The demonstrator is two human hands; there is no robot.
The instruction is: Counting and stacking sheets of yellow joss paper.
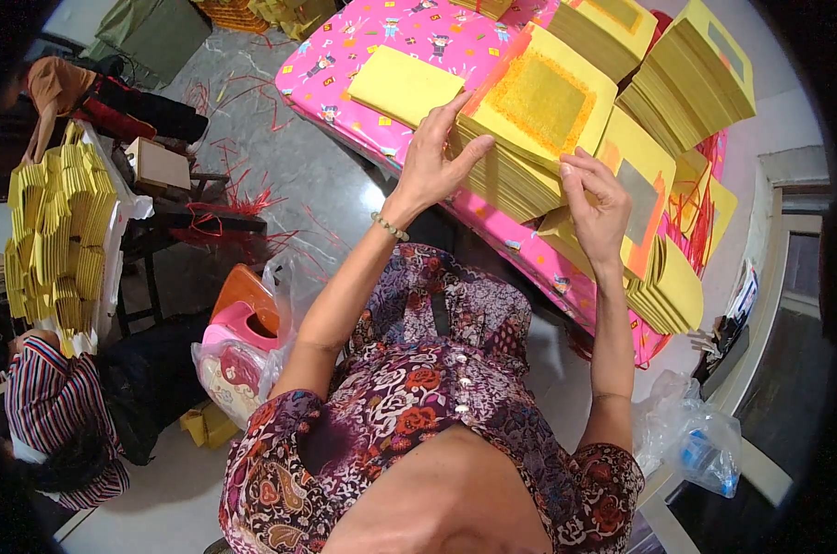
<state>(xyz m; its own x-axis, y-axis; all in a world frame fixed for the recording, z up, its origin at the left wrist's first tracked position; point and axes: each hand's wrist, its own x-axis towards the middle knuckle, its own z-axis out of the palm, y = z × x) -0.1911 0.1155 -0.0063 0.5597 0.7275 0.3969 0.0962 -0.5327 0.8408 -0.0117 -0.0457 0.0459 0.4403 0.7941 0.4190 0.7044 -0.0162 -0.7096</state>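
A thick stack of yellow paper [540, 100] lies before me on the table, its top sheet printed with a dull gold square framed in orange. My left hand [437, 157] rests at the stack's left edge, fingers stretched and thumb apart. At the near right corner, my right hand [600, 205] pinches the paper between thumb and curled fingers; how many sheets it holds cannot be seen. Left of the stack lies a plain folded yellow paper bundle [405, 81]. Beside my right hand, another printed yellow stack [633, 198] with an orange edge sits partly hidden.
A pink patterned cloth [345, 42] covers the table. More yellow stacks [700, 83] stand at the far right. Two other people are at the left, near a pile of folded yellow paper [60, 231]. Red strings [243, 198] litter the floor. Plastic bags [696, 434] lie low right.
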